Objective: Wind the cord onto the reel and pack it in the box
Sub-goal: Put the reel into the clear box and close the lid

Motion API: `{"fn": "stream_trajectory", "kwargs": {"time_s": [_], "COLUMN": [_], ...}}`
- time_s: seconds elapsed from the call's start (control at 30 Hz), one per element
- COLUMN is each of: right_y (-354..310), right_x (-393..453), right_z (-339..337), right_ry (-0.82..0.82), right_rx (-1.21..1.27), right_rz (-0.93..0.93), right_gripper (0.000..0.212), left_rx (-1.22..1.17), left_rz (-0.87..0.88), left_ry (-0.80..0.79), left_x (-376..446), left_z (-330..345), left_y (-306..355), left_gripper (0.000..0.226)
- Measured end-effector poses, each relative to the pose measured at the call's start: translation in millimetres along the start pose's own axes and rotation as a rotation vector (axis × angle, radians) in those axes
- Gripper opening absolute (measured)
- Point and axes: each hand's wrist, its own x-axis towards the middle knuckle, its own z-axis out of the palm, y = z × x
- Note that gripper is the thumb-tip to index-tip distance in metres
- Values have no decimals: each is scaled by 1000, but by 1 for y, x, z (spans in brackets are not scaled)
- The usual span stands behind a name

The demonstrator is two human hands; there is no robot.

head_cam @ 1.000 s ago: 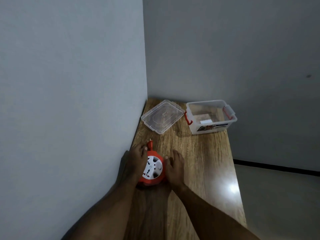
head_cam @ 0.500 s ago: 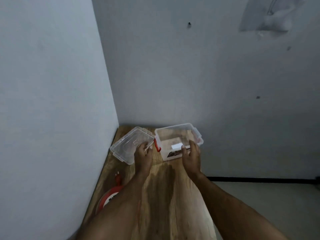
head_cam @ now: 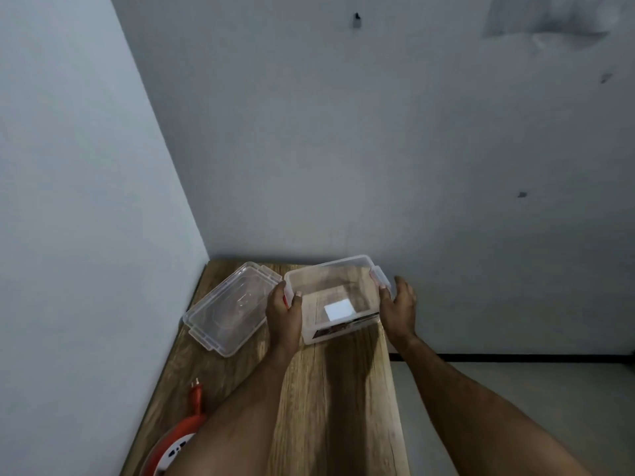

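A clear plastic box [head_cam: 335, 279] with red latches stands open at the far end of the wooden table [head_cam: 336, 389], with a white label showing through its bottom. My left hand [head_cam: 284, 312] grips its left end and my right hand [head_cam: 398, 309] grips its right end. The orange cord reel [head_cam: 173, 438] with a white socket face lies at the near left, partly hidden behind my left forearm. Its orange plug [head_cam: 196, 391] sticks out toward the far side.
The box's clear lid [head_cam: 228, 309] lies flat just left of the box, near the left wall. Walls close the table on the left and far sides. The table's right edge drops to a grey floor.
Both hands left the reel, reached forward to the box and took hold of its two ends. The camera view rose and moved toward the far wall.
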Motion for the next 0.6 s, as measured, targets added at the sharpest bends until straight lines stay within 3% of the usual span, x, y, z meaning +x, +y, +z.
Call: {"fn": "stream_trajectory", "kwargs": {"time_s": [0.23, 0.37, 0.6], "right_y": [25, 24, 31], "right_x": [18, 18, 5], "right_z": [24, 28, 33], "right_ry": [12, 40, 78], "right_rx": [99, 104, 116], "right_rz": [87, 99, 107], "right_gripper": [53, 46, 47], "left_rx": [-69, -43, -18], "left_rz": [-28, -62, -72], "left_ry": [-42, -92, -71], "left_x": [23, 30, 27], "left_z": [14, 18, 21], "left_y": [-14, -18, -9], "left_gripper": [35, 50, 51]}}
